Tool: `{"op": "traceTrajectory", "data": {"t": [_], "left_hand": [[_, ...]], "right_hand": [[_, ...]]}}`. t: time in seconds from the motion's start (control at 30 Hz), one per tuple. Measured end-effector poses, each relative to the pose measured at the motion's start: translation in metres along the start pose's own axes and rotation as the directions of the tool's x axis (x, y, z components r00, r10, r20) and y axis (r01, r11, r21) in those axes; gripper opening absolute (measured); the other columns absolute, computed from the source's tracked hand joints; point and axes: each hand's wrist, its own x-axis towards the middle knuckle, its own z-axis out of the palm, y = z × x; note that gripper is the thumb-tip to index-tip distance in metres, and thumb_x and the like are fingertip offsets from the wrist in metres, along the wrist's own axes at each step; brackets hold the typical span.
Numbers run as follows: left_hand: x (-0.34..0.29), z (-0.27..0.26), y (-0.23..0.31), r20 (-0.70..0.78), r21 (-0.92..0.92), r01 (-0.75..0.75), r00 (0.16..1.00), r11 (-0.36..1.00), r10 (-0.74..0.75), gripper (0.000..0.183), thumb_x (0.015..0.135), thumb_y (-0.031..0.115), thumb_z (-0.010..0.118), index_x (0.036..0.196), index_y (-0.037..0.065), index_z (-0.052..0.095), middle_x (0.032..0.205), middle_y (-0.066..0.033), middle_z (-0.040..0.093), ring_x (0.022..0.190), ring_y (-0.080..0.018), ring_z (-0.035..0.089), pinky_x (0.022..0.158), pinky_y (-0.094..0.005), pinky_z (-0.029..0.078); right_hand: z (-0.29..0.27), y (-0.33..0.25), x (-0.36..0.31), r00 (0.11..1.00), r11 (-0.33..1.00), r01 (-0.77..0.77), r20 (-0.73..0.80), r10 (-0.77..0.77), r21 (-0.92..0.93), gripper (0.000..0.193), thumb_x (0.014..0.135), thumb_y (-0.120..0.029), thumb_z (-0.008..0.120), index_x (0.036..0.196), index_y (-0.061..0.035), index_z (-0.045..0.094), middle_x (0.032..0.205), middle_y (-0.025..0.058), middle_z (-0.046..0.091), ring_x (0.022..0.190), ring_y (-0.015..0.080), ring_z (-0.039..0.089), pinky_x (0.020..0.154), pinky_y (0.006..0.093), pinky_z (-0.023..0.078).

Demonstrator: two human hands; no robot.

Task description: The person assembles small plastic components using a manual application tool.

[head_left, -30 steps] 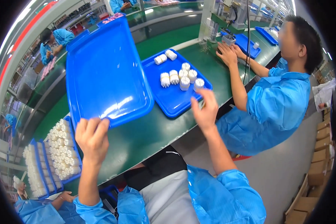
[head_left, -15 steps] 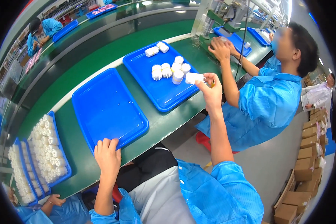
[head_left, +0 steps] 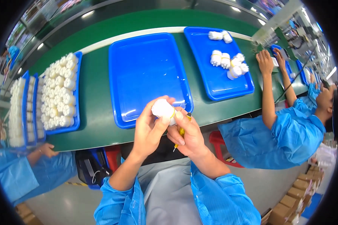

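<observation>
In front of my body, my left hand [head_left: 147, 131] is closed around a white cylindrical plug-like part [head_left: 162, 108] with a yellow band. My right hand [head_left: 191, 135] meets it from the other side, thumb and fingers against the part's lower end. Tucked in that same hand is a small yellow screwdriver [head_left: 181, 132] with a black end, its thin metal tip pointing down. Both hands are over the near edge of a blue tray [head_left: 113, 82]. Farther right, a second blue tray [head_left: 199, 63] holds several similar white parts [head_left: 225, 60].
Blue trays packed with white parts [head_left: 60, 93] stand at the left of the green bench [head_left: 94, 112]. A co-worker in blue [head_left: 278, 131] works at the right; another person's hand [head_left: 48, 150] is at the lower left. Cardboard boxes [head_left: 289, 202] line the floor.
My view has swung right. My right hand brought the white part from the right tray to my front; my left hand left the near tray's edge and took hold of the part.
</observation>
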Motion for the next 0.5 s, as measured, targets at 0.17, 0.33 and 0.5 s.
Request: {"op": "traceTrajectory", "data": {"t": [0.17, 0.33, 0.5], "left_hand": [[-0.013, -0.006, 0.000, -0.056, -0.264, 0.126, 0.988, 0.956, -0.145, 0.044, 0.095, 0.020, 0.062, 0.130, -0.003, 0.050, 0.112, -0.0147, 0.065, 0.102, -0.0197, 0.063, 0.087, -0.0319, 0.051], [-0.017, -0.012, 0.007, -0.027, -0.308, 0.162, 0.984, 0.938, -0.179, 0.042, 0.092, 0.019, 0.059, 0.127, -0.002, 0.051, 0.099, -0.0117, 0.065, 0.089, -0.0173, 0.063, 0.077, -0.0305, 0.051], [-0.028, -0.006, 0.013, 0.078, -0.254, 0.379, 0.925, 0.890, -0.371, 0.040, 0.082, 0.013, 0.065, 0.116, -0.004, 0.052, 0.080, -0.0083, 0.058, 0.063, -0.0140, 0.058, 0.053, -0.0292, 0.050]], "right_hand": [[0.032, 0.004, -0.003, 0.974, 0.992, 0.049, -0.215, -0.074, -0.119, 0.031, 0.095, -0.027, 0.065, 0.113, -0.0019, 0.058, 0.069, -0.0004, 0.057, 0.044, 0.0029, 0.037, 0.039, 0.0205, 0.027], [-0.006, -0.024, -0.008, 0.853, 0.779, 0.482, 0.010, -0.522, -0.402, 0.047, 0.102, -0.033, 0.050, 0.062, -0.0094, 0.049, 0.054, -0.0009, 0.045, 0.046, 0.0103, 0.038, 0.044, 0.0232, 0.026], [0.030, -0.057, -0.002, 0.758, 0.772, 0.634, 0.157, -0.633, 0.050, 0.059, 0.104, -0.051, 0.028, 0.059, -0.0135, 0.032, 0.051, -0.0022, 0.038, 0.043, 0.0140, 0.034, 0.049, 0.0298, 0.027]]}}
